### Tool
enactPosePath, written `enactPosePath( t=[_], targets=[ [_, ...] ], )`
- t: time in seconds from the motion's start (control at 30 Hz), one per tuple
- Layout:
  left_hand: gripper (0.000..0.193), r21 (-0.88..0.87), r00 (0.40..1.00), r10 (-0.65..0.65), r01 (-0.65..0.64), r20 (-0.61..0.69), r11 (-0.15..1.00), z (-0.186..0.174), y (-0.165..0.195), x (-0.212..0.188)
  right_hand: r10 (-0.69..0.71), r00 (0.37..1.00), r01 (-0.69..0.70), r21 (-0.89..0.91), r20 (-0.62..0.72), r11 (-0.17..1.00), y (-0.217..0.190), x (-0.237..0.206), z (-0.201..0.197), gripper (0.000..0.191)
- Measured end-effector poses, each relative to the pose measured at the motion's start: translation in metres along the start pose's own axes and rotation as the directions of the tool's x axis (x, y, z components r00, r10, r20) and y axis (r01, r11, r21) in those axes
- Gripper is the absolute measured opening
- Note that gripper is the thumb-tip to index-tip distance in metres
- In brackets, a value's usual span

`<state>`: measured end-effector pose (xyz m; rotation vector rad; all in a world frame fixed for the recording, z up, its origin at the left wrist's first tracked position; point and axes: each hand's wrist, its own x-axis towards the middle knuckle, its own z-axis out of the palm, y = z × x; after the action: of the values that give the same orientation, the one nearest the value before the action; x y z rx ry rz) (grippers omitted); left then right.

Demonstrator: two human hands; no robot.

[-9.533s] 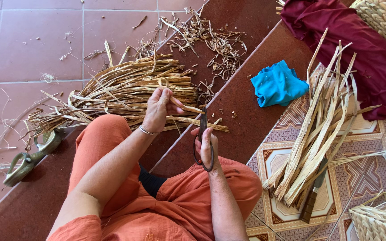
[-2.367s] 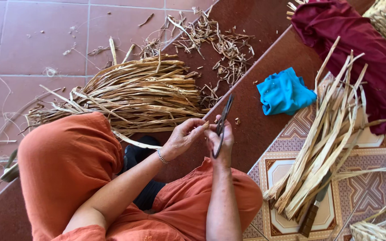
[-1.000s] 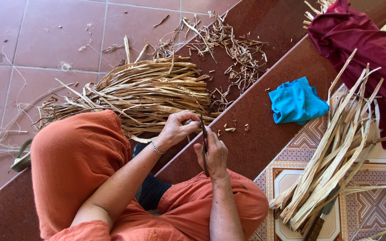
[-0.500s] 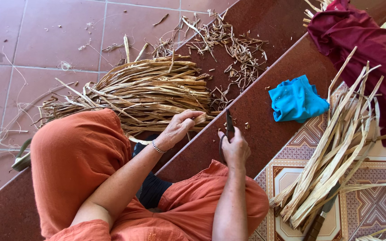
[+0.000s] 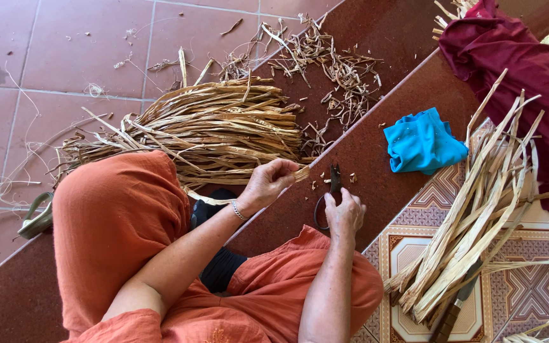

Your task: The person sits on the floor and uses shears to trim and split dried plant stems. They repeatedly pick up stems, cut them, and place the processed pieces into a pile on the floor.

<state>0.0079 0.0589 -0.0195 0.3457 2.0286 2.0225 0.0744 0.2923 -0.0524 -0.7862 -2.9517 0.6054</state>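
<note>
**Dried leaf strip pinched, scissors gripped over the step**

Left hand [image 5: 267, 185] pinches the end of a dried leaf strip [image 5: 301, 173] between thumb and fingertips; the strip is flat, tan, fibrous, with a squared-off tip, and only that short end shows, the rest hidden behind the hand. Right hand [image 5: 345, 213] is clenched around dark scissors [image 5: 330, 190], blades pointing away from the body, just right of the strip tip, not touching it; handle loops partly covered by the fingers, blade gap too small to read.

Behind the left hand lies a big bundle of dried leaves [image 5: 204, 127], long curved straw-coloured strips on the red tiled floor [image 5: 52, 44]. Beyond the scissors, small trimmed scraps [image 5: 338, 70] litter the dark red step [image 5: 382, 32]. Right of the scissors: crumpled blue cloth [image 5: 422, 141], then a second pile of paler flat strips [image 5: 478, 203] on patterned tiles, with a knife [image 5: 455, 305] partly buried under it. Maroon cloth [image 5: 516, 70] cut off at the frame edge.
</note>
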Motion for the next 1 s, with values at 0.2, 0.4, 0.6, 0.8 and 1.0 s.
enactPosePath(
  t=[0.2,0.4,0.6,0.8,1.0],
  targets=[
    [0.036,-0.103,1.0,-0.021,0.023,0.017,0.994,0.035,0.016,-0.003,-0.19,0.974,-0.025,0.893,0.123,0.449,-0.048,-0.036,-0.016,0.048],
    [0.037,0.308,0.974,-0.155,0.099,0.163,0.946,0.037,0.029,0.011,0.004,0.994,-0.106,0.965,0.108,0.239,-0.062,-0.037,-0.03,0.036],
    [0.048,0.298,0.837,-0.316,0.194,0.446,0.935,0.049,0.034,0.019,0.0,0.987,-0.16,0.983,0.161,0.095,-0.044,-0.029,-0.034,0.033],
    [0.035,0.267,0.78,-0.297,0.172,0.551,0.948,0.067,0.031,0.007,0.205,0.965,-0.134,0.98,0.162,-0.146,0.004,-0.003,-0.025,0.025],
    [0.032,0.279,0.733,-0.339,0.21,0.589,0.937,0.052,0.036,-0.029,0.366,0.899,-0.118,0.937,0.242,-0.329,0.066,0.028,-0.022,0.027]
  ],
)
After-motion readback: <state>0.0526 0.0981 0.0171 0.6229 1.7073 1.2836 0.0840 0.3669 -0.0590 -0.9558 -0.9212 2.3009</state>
